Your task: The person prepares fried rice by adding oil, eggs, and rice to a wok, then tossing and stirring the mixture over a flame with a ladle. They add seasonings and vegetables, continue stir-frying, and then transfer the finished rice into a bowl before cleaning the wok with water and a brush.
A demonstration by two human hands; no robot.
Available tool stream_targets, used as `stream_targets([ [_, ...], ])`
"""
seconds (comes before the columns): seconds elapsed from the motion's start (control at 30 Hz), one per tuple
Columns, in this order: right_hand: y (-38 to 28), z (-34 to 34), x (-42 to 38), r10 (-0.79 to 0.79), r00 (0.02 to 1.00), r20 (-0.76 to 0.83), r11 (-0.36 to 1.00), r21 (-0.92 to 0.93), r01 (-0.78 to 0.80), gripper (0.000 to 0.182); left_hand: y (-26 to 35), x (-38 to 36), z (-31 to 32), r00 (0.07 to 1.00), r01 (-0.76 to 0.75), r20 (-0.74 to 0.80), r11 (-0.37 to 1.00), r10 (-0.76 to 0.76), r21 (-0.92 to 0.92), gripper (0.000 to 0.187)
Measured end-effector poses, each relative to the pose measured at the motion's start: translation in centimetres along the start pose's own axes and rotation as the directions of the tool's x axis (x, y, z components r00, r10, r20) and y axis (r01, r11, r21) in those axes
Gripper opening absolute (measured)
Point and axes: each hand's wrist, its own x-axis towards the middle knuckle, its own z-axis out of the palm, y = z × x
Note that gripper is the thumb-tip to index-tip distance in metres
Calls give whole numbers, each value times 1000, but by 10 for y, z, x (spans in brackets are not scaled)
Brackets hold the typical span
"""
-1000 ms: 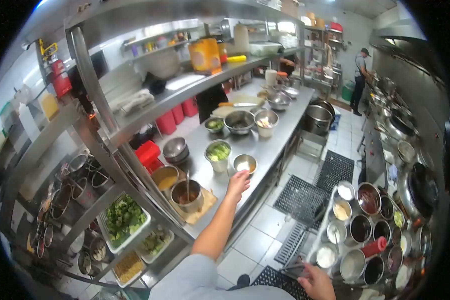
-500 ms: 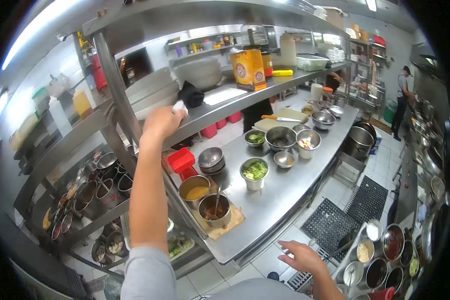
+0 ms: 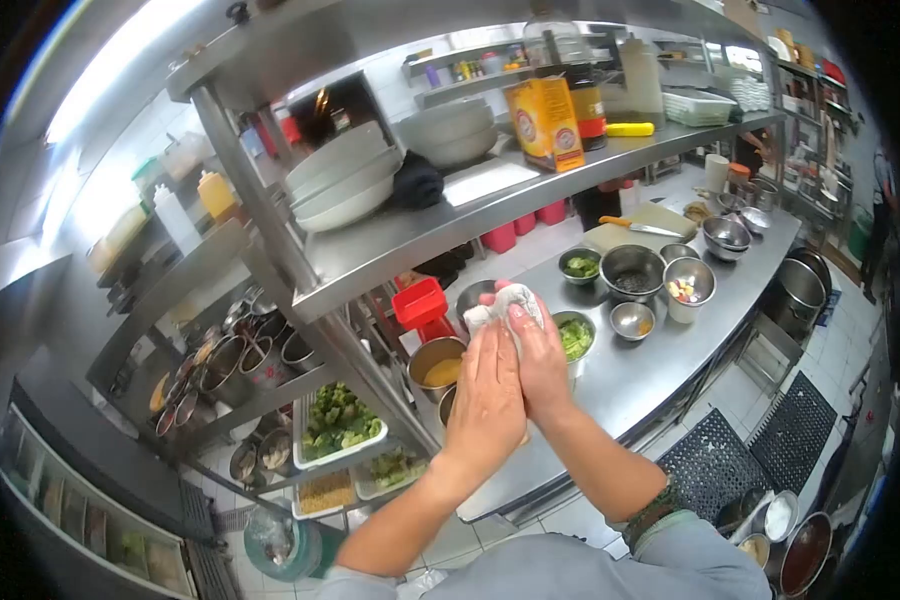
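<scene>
A crumpled white cloth or paper [image 3: 516,300] is pressed between my two hands in front of the steel counter [image 3: 620,375]. My left hand [image 3: 485,395] lies against it from the left, and my right hand [image 3: 540,360] closes on it from the right. Both palms face each other, with the white piece showing at the fingertips. Behind my hands, a bowl of chopped greens [image 3: 574,337] and a pot of yellow liquid [image 3: 437,366] are partly hidden.
Above the counter runs a steel shelf [image 3: 400,235] with stacked bowls [image 3: 345,180], a black cloth [image 3: 417,184] and an orange box [image 3: 545,122]. A knife [image 3: 642,227] rests on a cutting board. At the right edge a person [image 3: 880,220] stands.
My left hand has come down from the shelf with the white piece. My right hand has risen to meet it over the counter. The view has shifted left.
</scene>
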Motion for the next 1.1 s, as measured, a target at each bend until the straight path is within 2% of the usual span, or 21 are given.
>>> stream_targets([
  [0.03,12,-6,-1,77,997,-25,994,74,-75,35,6,-9,-5,1000,2,21,998,-4,61,40],
  [0.13,36,-34,-4,215,976,-34,963,172,-206,37,-13,-20,-45,976,-18,215,991,46,-129,41],
  [0.17,40,-26,-14,161,984,82,986,21,-163,39,-18,1,-47,982,127,-101,956,-158,-263,38],
  [0.23,46,8,-49,107,941,321,966,-258,-22,44,-31,48,-54,782,166,-599,984,-173,-67,32],
  [0.3,53,51,-84,44,990,137,989,-144,-24,48,-31,73,-49,819,140,-568,988,-75,72,26],
  [0.33,54,39,-72,48,990,130,975,-220,-18,47,-31,65,-41,810,172,-572,985,-127,24,27],
  [0.43,33,44,-51,214,972,98,894,381,-236,51,6,47,-36,885,167,-380,945,-270,-281,31],
  [0.5,-1,90,-54,6,991,-134,704,705,91,52,10,20,-27,968,79,-203,947,-148,-313,42],
  [0.57,-18,96,-45,-99,989,-108,761,633,145,44,42,-7,-32,979,75,-165,964,-120,-254,49],
  [0.6,-32,70,-31,-95,994,61,915,399,63,38,50,-16,-38,984,67,-145,971,-102,-228,53],
  [0.63,-42,61,-16,-41,976,215,993,117,16,34,42,-25,-45,988,84,-89,916,-129,-392,55],
  [0.67,-41,72,-1,-264,941,209,959,-43,279,30,29,-38,-56,988,114,-23,828,-151,-549,57],
  [0.73,-50,98,42,-565,764,310,652,-400,644,25,-2,-76,-56,982,188,151,628,-113,-755,55],
  [0.83,-56,119,131,-571,600,560,78,-691,719,22,-8,-138,-48,952,293,266,706,-152,-645,50],
  [0.87,-37,124,151,-351,710,610,128,-720,682,28,-10,-155,-47,925,360,345,663,-161,-657,48],
  [0.9,-21,148,163,178,879,443,-328,-815,477,39,-8,-173,-44,887,433,433,611,-159,-663,46],
  [0.93,-7,143,156,330,813,480,-280,-773,569,51,-6,-193,-39,840,506,523,557,-145,-658,45],
  [1.0,-1,157,132,91,777,623,-374,-702,606,58,-25,-246,-17,806,516,588,569,-69,-641,42],
  [1.03,-8,172,96,-86,772,629,-298,-756,583,62,-35,-270,-8,796,512,604,576,-39,-637,41],
  [1.07,-4,171,63,-269,647,713,-255,-701,666,65,-42,-291,-8,712,635,699,483,-65,-602,40],
  [1.1,-13,170,17,-280,630,724,-195,-685,701,64,-47,-311,-7,615,747,784,382,-87,-544,39],
])
